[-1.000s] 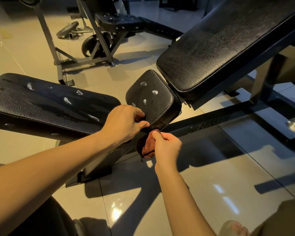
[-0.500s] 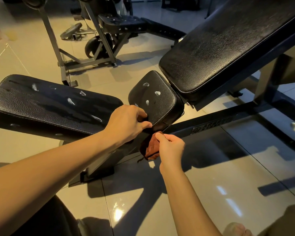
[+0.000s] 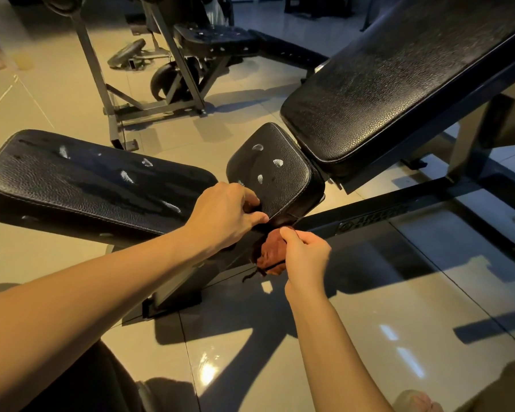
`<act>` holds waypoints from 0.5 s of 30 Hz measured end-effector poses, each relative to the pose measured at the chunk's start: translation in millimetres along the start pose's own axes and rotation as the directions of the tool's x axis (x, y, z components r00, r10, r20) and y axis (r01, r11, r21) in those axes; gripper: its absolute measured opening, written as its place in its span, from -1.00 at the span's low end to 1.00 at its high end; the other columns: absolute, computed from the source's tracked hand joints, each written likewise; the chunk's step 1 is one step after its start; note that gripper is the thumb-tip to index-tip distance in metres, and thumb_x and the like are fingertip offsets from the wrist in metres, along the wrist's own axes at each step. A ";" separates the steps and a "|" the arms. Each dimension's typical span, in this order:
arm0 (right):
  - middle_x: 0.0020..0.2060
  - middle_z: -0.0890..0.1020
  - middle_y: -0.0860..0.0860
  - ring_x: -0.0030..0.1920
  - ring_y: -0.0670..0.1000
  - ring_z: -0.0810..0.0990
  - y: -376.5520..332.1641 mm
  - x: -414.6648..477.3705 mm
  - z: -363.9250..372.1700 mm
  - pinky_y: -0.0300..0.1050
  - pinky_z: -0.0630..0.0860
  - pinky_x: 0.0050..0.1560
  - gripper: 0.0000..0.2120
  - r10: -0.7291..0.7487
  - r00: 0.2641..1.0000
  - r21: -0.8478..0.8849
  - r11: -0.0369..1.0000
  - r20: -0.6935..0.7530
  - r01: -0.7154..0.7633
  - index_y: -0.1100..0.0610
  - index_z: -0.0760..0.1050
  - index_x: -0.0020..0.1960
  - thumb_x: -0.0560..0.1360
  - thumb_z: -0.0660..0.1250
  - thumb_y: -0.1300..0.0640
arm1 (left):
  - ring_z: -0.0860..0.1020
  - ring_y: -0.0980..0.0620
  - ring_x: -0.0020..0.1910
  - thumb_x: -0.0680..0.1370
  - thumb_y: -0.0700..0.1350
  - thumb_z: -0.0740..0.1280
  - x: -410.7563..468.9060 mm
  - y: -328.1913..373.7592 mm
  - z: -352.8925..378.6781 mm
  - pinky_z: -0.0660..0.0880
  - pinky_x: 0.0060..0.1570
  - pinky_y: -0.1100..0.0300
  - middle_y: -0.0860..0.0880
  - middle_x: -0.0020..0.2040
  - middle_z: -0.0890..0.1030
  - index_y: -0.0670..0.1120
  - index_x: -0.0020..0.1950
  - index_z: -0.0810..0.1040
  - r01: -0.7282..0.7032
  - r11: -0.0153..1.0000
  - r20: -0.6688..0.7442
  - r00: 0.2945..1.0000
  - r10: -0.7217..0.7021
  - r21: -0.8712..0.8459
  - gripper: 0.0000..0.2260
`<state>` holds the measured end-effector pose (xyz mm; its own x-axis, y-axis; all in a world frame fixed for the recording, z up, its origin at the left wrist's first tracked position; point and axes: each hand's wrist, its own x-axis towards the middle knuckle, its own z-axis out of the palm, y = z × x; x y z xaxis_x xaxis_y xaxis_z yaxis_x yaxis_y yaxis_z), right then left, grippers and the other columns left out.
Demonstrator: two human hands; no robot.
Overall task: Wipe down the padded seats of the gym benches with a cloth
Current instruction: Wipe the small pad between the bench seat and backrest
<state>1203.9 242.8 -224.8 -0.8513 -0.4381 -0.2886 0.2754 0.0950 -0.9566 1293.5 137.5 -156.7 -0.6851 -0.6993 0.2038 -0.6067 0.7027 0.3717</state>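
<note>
A small black padded seat with white worn spots sits at the centre, below the long inclined back pad. A flat black bench pad, also scuffed, lies to its left. My left hand pinches something dark at the small seat's near edge; whether it is cloth or the pad's cover I cannot tell. My right hand grips a bunched reddish-brown cloth just below that edge, with a dark thread hanging from it.
The bench's black steel frame rail runs right across the glossy tiled floor. Another bench on a grey frame with a weight plate stands behind. My knees show at the bottom edge.
Both hands stay at the small seat's near edge with only slight shifts. The view has drifted a little, so the benches sit slightly lower and to the right in frame.
</note>
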 end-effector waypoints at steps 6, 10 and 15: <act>-0.24 0.70 -0.03 -0.17 -0.01 0.71 -5.3 1.7 -1.8 -0.17 0.66 -0.26 -0.94 -0.029 0.999 -0.018 0.999 -0.012 0.029 0.10 0.66 -0.06 0.56 0.43 0.14 | 0.68 0.04 0.05 0.52 0.15 0.47 -0.4 2.1 -0.7 0.61 0.16 0.04 0.01 0.08 0.73 -0.01 0.21 0.70 0.008 1.000 0.003 1.000 -0.008 0.010 -0.65; -0.27 0.71 -0.02 -0.20 -0.03 0.72 -4.5 2.4 -4.2 -0.17 0.66 -0.25 -0.91 -0.029 1.000 -0.061 0.998 -0.006 0.028 0.11 0.67 -0.08 0.56 0.42 0.13 | 0.68 0.03 0.07 0.52 0.13 0.48 -1.8 2.1 -1.1 0.60 0.18 0.04 0.01 0.10 0.73 -0.02 0.21 0.70 0.006 1.000 0.004 1.000 -0.006 -0.002 -0.66; -0.30 0.69 -0.09 -0.21 -0.07 0.71 -2.8 2.8 -5.0 -0.17 0.67 -0.23 -0.93 -0.060 0.998 -0.047 0.997 -0.011 0.060 0.09 0.65 -0.06 0.57 0.42 0.12 | 0.67 0.05 0.07 0.53 0.14 0.47 -0.3 2.4 0.1 0.60 0.16 0.08 0.01 0.11 0.72 -0.01 0.23 0.69 0.010 1.000 0.010 1.000 -0.010 0.006 -0.65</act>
<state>1198.5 245.8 -223.1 -0.8713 -0.4331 -0.2309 0.2029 0.1106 -0.9729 1292.3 139.4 -156.0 -0.6830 -0.7049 0.1912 -0.6159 0.6966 0.3681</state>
